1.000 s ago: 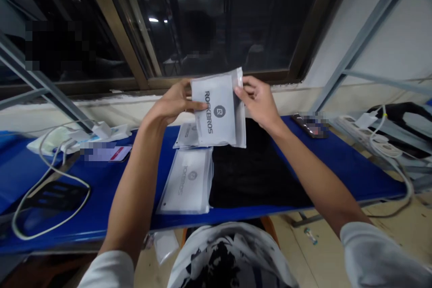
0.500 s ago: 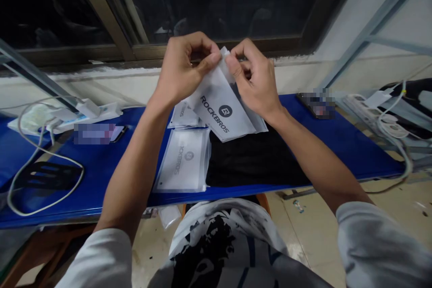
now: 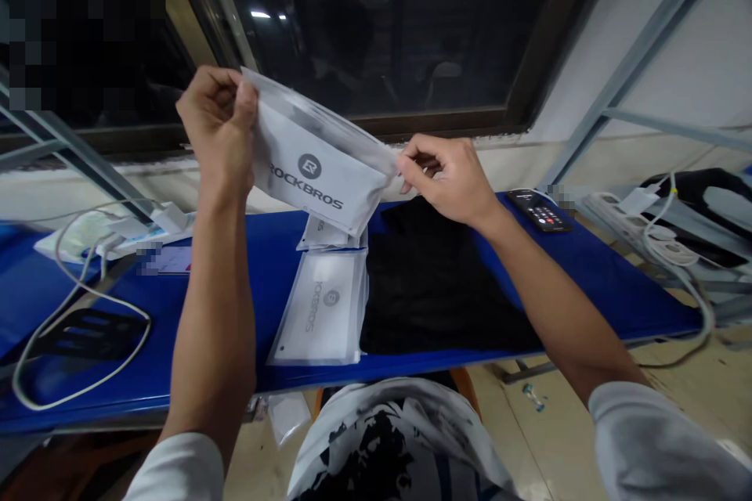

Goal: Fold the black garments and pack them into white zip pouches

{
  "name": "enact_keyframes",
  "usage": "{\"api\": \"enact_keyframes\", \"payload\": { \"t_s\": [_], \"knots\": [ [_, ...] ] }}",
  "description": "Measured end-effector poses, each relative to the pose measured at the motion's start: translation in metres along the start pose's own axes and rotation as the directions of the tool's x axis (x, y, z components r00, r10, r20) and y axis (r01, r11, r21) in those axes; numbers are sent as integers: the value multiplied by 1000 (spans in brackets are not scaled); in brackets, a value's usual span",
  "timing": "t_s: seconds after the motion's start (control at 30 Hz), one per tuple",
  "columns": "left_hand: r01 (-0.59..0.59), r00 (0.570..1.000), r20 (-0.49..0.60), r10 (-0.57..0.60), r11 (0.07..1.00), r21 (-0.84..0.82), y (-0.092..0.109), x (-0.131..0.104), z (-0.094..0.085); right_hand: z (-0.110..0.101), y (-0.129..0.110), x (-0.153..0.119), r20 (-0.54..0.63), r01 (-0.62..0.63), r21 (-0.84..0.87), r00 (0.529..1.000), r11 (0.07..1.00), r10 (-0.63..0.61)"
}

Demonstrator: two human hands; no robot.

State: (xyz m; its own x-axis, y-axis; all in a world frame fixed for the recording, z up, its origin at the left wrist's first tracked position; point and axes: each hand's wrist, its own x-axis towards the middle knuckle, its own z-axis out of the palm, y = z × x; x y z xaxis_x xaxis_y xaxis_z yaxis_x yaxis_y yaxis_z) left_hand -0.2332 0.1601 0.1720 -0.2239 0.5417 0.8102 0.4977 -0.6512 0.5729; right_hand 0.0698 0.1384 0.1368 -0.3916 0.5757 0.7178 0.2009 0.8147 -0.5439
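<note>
A frosted ROCKBROS pouch [image 3: 311, 156] is stretched between my two hands above the blue table. My left hand [image 3: 220, 121] pinches its upper left corner, and my right hand [image 3: 443, 176] pinches the right end of its upper edge. The pouch tilts down to the right, its logo facing me. Under it lie smaller-looking, partly hidden pouches [image 3: 326, 233], and nearer me a stack of frosted pouches [image 3: 320, 309]. Black folded fabric [image 3: 440, 290] spreads beside that stack, on its right.
On the blue table [image 3: 623, 282], a phone [image 3: 539, 211] lies at the right. Power strips with white cables stand at both sides, the left one [image 3: 158, 231] near a black slotted object [image 3: 88, 334]. Metal bars rise left and right before a dark window [image 3: 381, 31].
My hands have moved apart, my left hand to the left and my right hand lower. The pouch, earlier hanging from a corner, is now spread wide between them. The view has shifted slightly.
</note>
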Motion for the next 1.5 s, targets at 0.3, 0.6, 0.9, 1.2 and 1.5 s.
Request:
{"api": "enact_keyframes", "payload": {
  "t_s": [0.3, 0.6, 0.9, 1.2, 1.5],
  "knots": [
    [-158, 964, 209, 166, 986, -54, 29, -23, 37, 17, 7, -1, 136, -21, -34, 990, 999, 25],
    [-327, 894, 356, 271, 939, 107, 53, -43, 50, 16, 0, -1, 129, -58, -57, 989, 997, 65],
    [-197, 852, 522, 39, 948, 250, 45, -53, 13, -33, 13, 10, -790, 208, -75, 584, 975, -186],
    [-493, 664, 742, 93, 800, 342, -11, -155, -6, -31, 23, 13, -684, 81, -99, 718, 992, -127],
    [-686, 418, 908, -13, 651, 326, 10, -233, -55, -29, 6, 10, -430, 74, -41, 899, 996, -84]
  ]
}}
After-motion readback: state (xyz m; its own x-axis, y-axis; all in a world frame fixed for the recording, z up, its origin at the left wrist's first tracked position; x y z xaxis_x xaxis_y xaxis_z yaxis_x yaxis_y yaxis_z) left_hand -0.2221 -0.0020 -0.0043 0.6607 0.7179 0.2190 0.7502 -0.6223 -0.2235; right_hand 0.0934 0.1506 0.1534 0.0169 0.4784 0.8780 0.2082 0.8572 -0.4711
